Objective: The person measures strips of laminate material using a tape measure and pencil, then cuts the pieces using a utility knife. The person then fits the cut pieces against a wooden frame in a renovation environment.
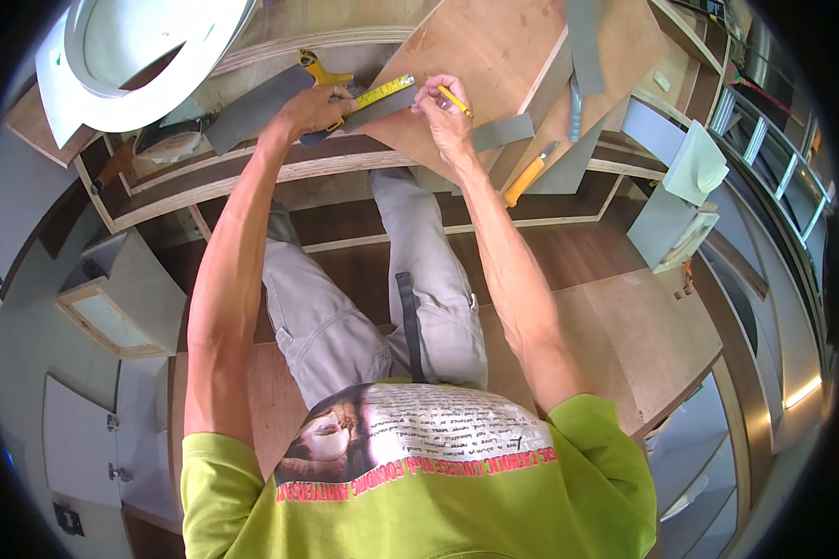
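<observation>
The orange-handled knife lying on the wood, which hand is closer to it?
Right. The right hand, holding a yellow pencil, is just up-left of the orange-handled knife. The left hand presses the yellow tape measure, farther left.

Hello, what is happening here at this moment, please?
A person leans over a plywood panel. The left hand presses a yellow tape measure flat across a grey strip. The right hand holds a yellow pencil at the tape's end. An orange-handled tool lies untouched nearby.
</observation>
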The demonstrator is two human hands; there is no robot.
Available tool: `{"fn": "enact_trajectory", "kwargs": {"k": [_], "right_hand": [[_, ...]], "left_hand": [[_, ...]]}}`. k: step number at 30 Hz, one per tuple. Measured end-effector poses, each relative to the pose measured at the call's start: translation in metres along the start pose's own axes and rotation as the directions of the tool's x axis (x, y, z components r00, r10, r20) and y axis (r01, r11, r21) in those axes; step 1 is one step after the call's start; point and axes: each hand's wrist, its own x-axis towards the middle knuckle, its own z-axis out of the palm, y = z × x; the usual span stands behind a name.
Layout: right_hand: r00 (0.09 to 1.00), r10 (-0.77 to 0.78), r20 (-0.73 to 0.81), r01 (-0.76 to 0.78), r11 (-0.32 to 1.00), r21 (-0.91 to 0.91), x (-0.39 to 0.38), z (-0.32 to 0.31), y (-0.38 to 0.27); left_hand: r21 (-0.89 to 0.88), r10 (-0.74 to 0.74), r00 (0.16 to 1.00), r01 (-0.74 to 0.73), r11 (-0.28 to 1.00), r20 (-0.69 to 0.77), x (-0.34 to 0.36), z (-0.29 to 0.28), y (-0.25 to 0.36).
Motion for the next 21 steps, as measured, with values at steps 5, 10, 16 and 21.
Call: {"fn": "enact_trajectory", "kwargs": {"k": [5, 10, 16, 21], "right_hand": [[1.000, -0.002, 0.017, 0.002, 1.000, 0.020, -0.002, -0.002, 0.003], [1.000, 0.006, 0.018, -0.006, 1.000, 0.028, -0.005, -0.010, 0.007], [1.000, -0.006, 0.014, 0.005, 0.999, 0.047, -0.005, -0.014, 0.008], [1.000, -0.027, 0.014, 0.027, 0.999, 0.048, -0.001, -0.018, 0.010]], "left_hand": [[-0.046, 0.025, 0.997, -0.021, 0.999, 0.077, 0.009, 0.005, -0.012], [-0.009, 0.041, 0.995, -0.040, 0.999, 0.089, 0.006, 0.003, 0.002], [-0.057, -0.027, 0.989, 0.036, 0.998, 0.146, 0.006, 0.000, 0.012], [-0.016, 0.003, 0.995, -0.002, 1.000, 0.095, 0.013, 0.004, 0.012]]}}
